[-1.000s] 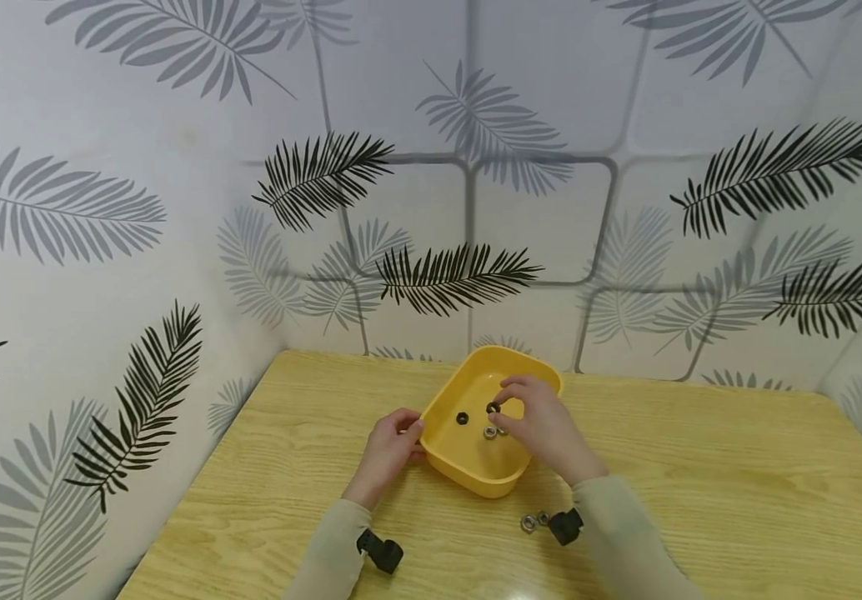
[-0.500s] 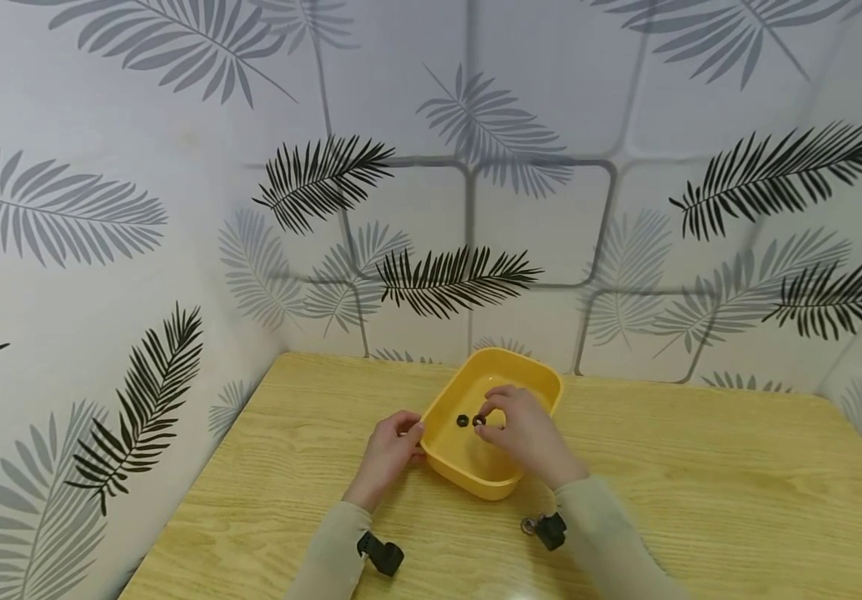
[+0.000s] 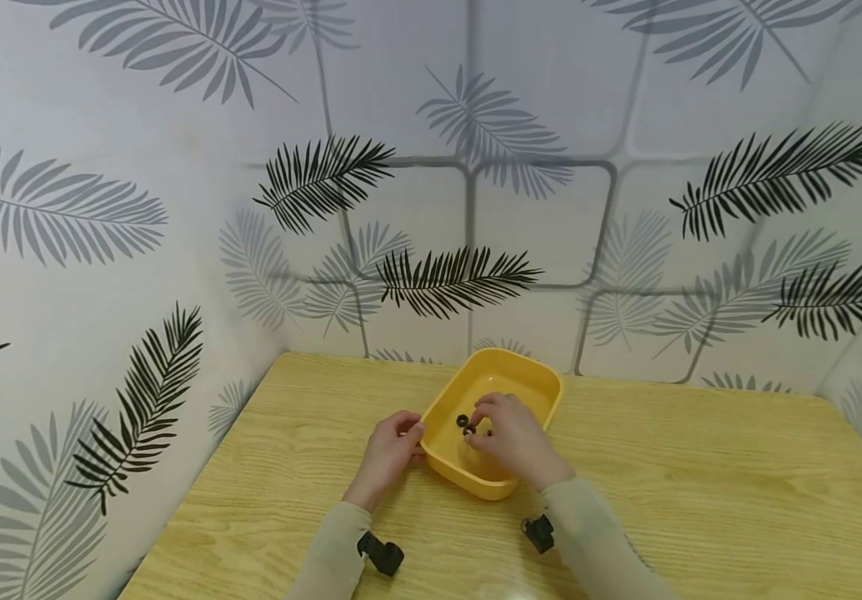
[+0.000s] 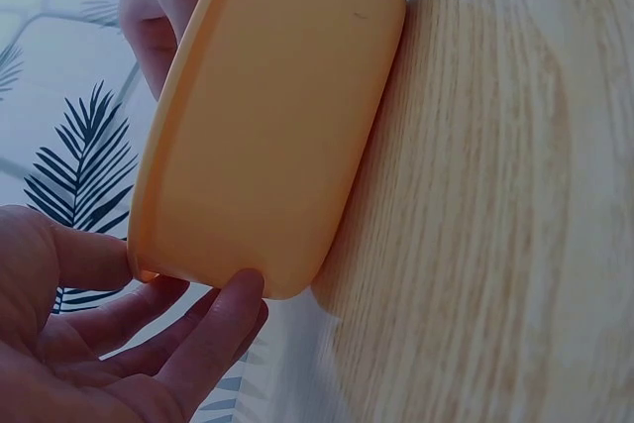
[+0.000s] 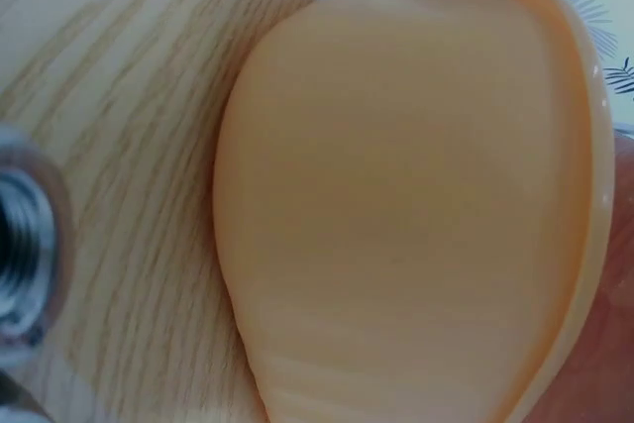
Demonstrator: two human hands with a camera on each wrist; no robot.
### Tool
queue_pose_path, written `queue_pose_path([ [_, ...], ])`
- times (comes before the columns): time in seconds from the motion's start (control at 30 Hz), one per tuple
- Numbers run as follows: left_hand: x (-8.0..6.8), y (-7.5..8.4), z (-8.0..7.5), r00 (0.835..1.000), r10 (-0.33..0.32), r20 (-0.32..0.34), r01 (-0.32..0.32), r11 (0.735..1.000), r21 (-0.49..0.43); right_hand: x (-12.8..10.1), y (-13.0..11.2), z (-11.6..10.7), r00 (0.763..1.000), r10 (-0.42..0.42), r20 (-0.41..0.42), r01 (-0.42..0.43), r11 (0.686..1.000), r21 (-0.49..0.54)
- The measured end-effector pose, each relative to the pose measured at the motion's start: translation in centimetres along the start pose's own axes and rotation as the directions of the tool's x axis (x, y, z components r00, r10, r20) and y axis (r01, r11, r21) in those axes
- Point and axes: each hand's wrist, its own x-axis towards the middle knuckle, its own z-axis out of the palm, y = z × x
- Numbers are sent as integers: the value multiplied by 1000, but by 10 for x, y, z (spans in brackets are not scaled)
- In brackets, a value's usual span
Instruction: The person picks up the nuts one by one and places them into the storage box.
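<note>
A yellow plastic tray (image 3: 532,377) sits on the wooden table. My left hand (image 3: 410,433) grips its near-left corner; in the left wrist view the thumb (image 4: 89,257) lies on the rim and the fingers (image 4: 220,316) curl under the tray wall (image 4: 277,126). My right hand (image 3: 478,427) reaches down into the tray and pinches a small black ring (image 3: 468,430) close to the floor. A second black ring (image 3: 463,420) lies loose just left of it. The right hand hides whatever else lies in the tray.
A metal nut (image 5: 20,235) lies on the table beside the tray's outer wall (image 5: 396,215). The table (image 3: 701,500) stretches wide to the right. Leaf-patterned walls close in behind and on the left.
My right hand has carried the black ring leftward and down inside the tray, ending next to the loose ring. The left hand has kept its hold on the tray corner.
</note>
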Motion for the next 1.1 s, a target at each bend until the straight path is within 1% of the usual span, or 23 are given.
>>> queue_pose_path([
  [0.07,0,0,0,1000,4,-2,-4,1000,10,0,-1,0,1000,-1,12,2,1000,-6],
  [0.17,6,-13,0,1000,7,-13,-7,1000,16,1,-4,0,999,-7,35,7,1000,-13],
  [0.37,6,-14,1,1000,0,-26,0,1000,19,0,-8,1,995,-3,104,8,999,-50],
  [0.5,6,-15,1,999,-7,-32,8,999,34,-2,-8,2,993,9,119,-1,998,-63],
  [0.7,8,-16,1,999,-4,-38,5,999,42,-6,-8,-1,997,7,83,-2,998,-70],
  [0.9,6,-14,1,999,-15,-30,16,1000,27,-14,-8,-13,999,-4,41,7,997,-80],
  [0.97,3,-10,1,1000,-14,-25,15,1000,17,-18,-8,-19,999,-18,31,21,996,-86],
  [1.1,-4,5,2,1000,-7,-14,7,1000,24,-24,-8,-29,998,-55,23,57,993,-106],
])
